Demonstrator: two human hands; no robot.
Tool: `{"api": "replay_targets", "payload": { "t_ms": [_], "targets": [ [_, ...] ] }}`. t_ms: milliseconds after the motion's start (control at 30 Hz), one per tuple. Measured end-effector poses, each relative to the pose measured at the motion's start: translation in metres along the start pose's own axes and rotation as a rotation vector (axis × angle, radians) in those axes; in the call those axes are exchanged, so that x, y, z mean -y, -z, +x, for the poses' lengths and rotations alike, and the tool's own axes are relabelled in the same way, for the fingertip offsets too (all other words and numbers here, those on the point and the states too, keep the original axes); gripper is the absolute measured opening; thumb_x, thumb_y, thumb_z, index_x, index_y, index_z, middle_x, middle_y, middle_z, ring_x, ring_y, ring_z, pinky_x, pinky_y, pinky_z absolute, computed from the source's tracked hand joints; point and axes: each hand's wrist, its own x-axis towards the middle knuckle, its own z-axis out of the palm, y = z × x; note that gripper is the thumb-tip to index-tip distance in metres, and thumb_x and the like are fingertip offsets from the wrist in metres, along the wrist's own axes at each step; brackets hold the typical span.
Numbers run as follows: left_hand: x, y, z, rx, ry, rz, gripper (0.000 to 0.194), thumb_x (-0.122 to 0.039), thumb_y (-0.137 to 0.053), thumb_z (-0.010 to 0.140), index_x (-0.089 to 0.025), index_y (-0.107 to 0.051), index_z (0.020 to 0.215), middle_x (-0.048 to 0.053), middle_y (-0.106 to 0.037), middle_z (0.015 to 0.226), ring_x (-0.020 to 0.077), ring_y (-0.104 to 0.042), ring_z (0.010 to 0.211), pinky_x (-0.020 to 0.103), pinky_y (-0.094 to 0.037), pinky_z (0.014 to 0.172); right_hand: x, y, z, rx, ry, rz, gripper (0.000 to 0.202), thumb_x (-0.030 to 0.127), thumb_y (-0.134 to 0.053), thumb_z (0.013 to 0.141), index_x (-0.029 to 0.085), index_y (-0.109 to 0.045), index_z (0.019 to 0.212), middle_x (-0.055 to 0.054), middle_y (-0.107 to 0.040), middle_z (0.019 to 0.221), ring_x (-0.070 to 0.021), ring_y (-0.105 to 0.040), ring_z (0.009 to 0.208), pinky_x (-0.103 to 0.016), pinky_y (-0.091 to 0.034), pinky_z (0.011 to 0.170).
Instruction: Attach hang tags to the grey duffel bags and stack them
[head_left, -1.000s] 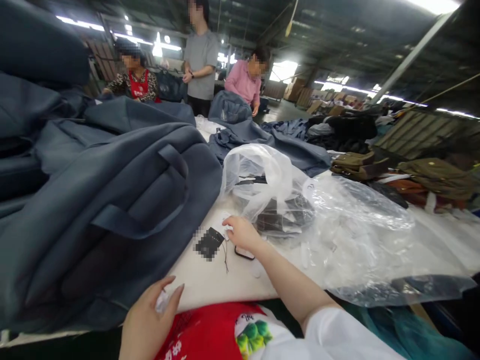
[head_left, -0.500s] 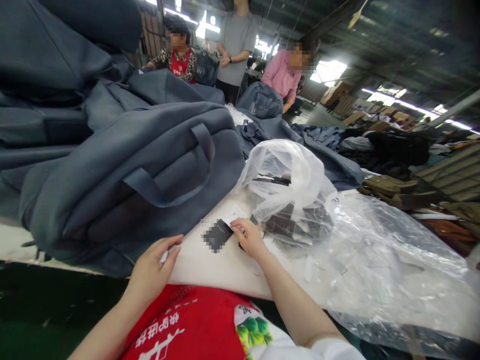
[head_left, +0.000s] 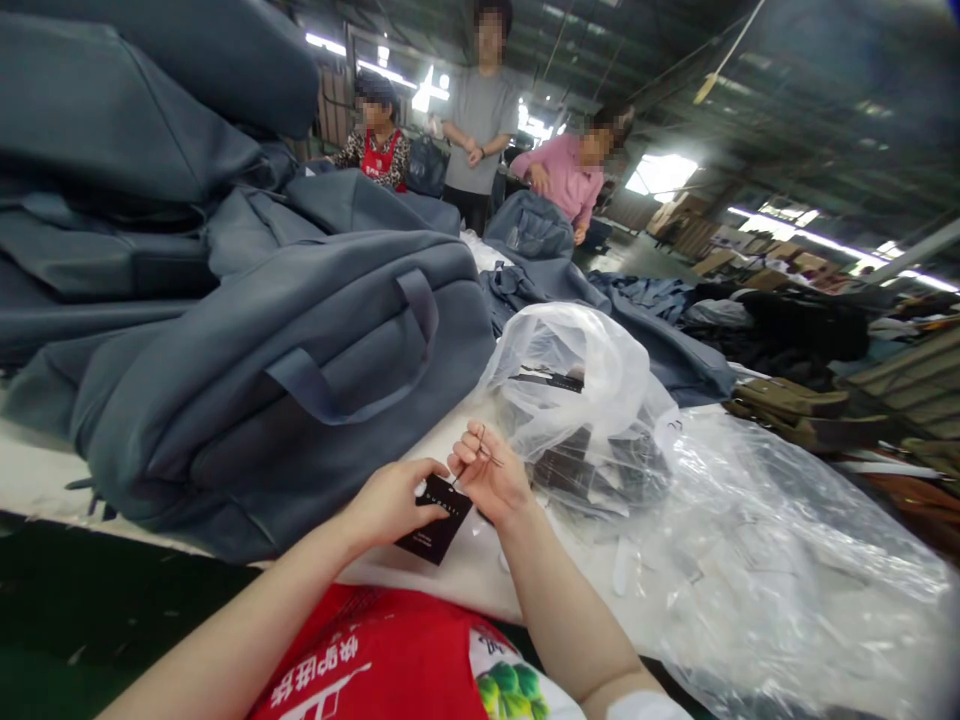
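Left of the large blue-grey bag with a fabric strap handle [head_left: 247, 400], and rising behind it, is a heap of blue-grey bags [head_left: 97, 130]. The large blue-grey bag lies tilted on the white worktop [head_left: 472, 585].

Beyond it, a person in a patterned top and red apron [head_left: 384, 160], a person in a grey T-shirt [head_left: 480, 115] and a person in a pink shirt [head_left: 566, 180] appear from left to right. The last has a hand on another blue-grey bag [head_left: 529, 222].

In front of the large bag's right part, the left hand [head_left: 394, 500] comes in over the near side. Its thumb and fingers are closed on the black rectangular card tag with pale lettering [head_left: 427, 542], pinching it by its upper part just off the bag's near right side.

To the right of the left hand, and right of the bag's lower edge, the right hand [head_left: 495, 485] has its fingers curled and closed on the thin dark cord [head_left: 481, 446] at the tag's top corner.

Right of the large bag stands the open translucent plastic bag [head_left: 615, 365], with black tags [head_left: 566, 450] inside. Farther right of it, crumpled clear plastic [head_left: 765, 570] spreads over the worktop, and an olive-brown bag [head_left: 787, 400] lies behind that plastic.
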Motion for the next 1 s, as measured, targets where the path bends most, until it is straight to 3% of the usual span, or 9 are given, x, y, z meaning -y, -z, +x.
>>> {"api": "replay_targets", "payload": {
  "t_ms": [67, 167, 233, 333, 467, 600, 700, 833, 1000],
  "targets": [
    [0.004, 0.008, -0.008, -0.019, 0.023, 0.056, 0.022, -0.032, -0.066, 0.073, -0.027, -0.067, 0.094, -0.001, -0.072, 0.090, 0.0192, -0.065, 0.080, 0.027, -0.045, 0.074, 0.000, 0.007, -0.001, -0.027, 0.033, -0.096, 0.022, 0.043, -0.057, 0.082, 0.023, -0.047, 0.080, 0.007, -0.028, 0.057, -0.0120, -0.040, 0.054, -0.031, -0.044, 0.072],
    [0.009, 0.023, -0.023, -0.084, 0.078, 0.159, 0.015, -0.033, -0.061, 0.076, -0.026, -0.066, 0.089, -0.001, -0.071, 0.088, 0.0193, -0.064, 0.081, 0.027, -0.044, 0.071, -0.001, 0.012, -0.010, -0.010, 0.095, -0.468, 0.021, 0.042, -0.057, 0.082, 0.021, -0.054, 0.086, 0.006, -0.041, 0.058, -0.0119, -0.043, 0.056, -0.030, -0.043, 0.070],
    [0.009, 0.032, -0.033, -0.118, 0.108, 0.228, 0.016, -0.035, -0.060, 0.078, -0.026, -0.065, 0.090, 0.000, -0.071, 0.088, 0.0201, -0.064, 0.081, 0.028, -0.044, 0.070, -0.002, 0.010, -0.018, 0.115, 0.108, -0.803, 0.028, 0.040, -0.061, 0.080, 0.020, -0.060, 0.100, 0.005, -0.048, 0.061, -0.0118, -0.045, 0.058, -0.031, -0.043, 0.071],
    [0.008, 0.040, -0.044, -0.121, 0.096, 0.275, 0.020, -0.036, -0.057, 0.080, -0.025, -0.064, 0.096, 0.001, -0.071, 0.093, 0.0212, -0.065, 0.086, 0.030, -0.046, 0.076, -0.006, 0.001, -0.027, 0.347, 0.215, -1.195, 0.031, 0.030, -0.060, 0.081, 0.023, -0.062, 0.111, 0.003, -0.059, 0.068, -0.0130, -0.052, 0.064, -0.039, -0.038, 0.092],
    [0.008, 0.050, -0.052, -0.153, 0.093, 0.266, 0.029, -0.032, -0.053, 0.082, -0.023, -0.061, 0.109, 0.004, -0.069, 0.104, 0.0217, -0.064, 0.094, 0.032, -0.046, 0.084, -0.005, -0.008, -0.028, 0.341, 0.404, -1.408, 0.033, 0.014, -0.042, 0.085, 0.025, -0.065, 0.106, -0.002, -0.069, 0.085, -0.0161, -0.059, 0.076, -0.045, -0.028, 0.104],
    [0.010, 0.065, -0.055, -0.130, 0.070, 0.254, 0.018, -0.029, -0.056, 0.080, -0.025, -0.068, 0.094, 0.003, -0.065, 0.095, 0.0189, -0.062, 0.086, 0.030, -0.047, 0.080, 0.005, -0.013, -0.025, 0.349, 0.487, -1.566, 0.031, 0.012, -0.045, 0.079, 0.025, -0.066, 0.098, -0.003, -0.065, 0.076, -0.0179, -0.055, 0.070, -0.049, -0.023, 0.107],
    [0.008, 0.079, -0.056, -0.025, 0.001, 0.109, 0.011, -0.030, -0.061, 0.077, -0.025, -0.072, 0.079, 0.003, -0.059, 0.106, 0.0182, -0.059, 0.093, 0.030, -0.045, 0.087, 0.014, -0.020, -0.021, 0.421, 0.550, -1.598, 0.025, 0.010, -0.046, 0.075, 0.023, -0.065, 0.084, -0.001, -0.058, 0.069, -0.0177, -0.053, 0.071, -0.047, -0.021, 0.109],
    [0.001, 0.093, -0.055, 0.249, -0.097, -0.257, 0.013, -0.032, -0.061, 0.080, -0.024, -0.072, 0.081, 0.003, -0.063, 0.107, 0.0179, -0.059, 0.098, 0.028, -0.045, 0.091, 0.018, -0.037, -0.015, 0.596, 0.504, -1.423, 0.026, 0.008, -0.040, 0.071, 0.023, -0.061, 0.074, 0.001, -0.054, 0.067, -0.0155, -0.054, 0.073, -0.043, -0.026, 0.108],
    [-0.007, 0.089, -0.054, 0.136, -0.160, -0.313, 0.010, -0.030, -0.063, 0.078, -0.022, -0.070, 0.079, 0.004, -0.060, 0.114, 0.0200, -0.054, 0.111, 0.030, -0.039, 0.100, -0.001, -0.056, -0.018, 0.663, 0.405, -1.069, 0.026, 0.007, -0.036, 0.071, 0.022, -0.056, 0.077, 0.003, -0.059, 0.074, -0.0131, -0.056, 0.077, -0.041, -0.031, 0.104]
  ]
}}
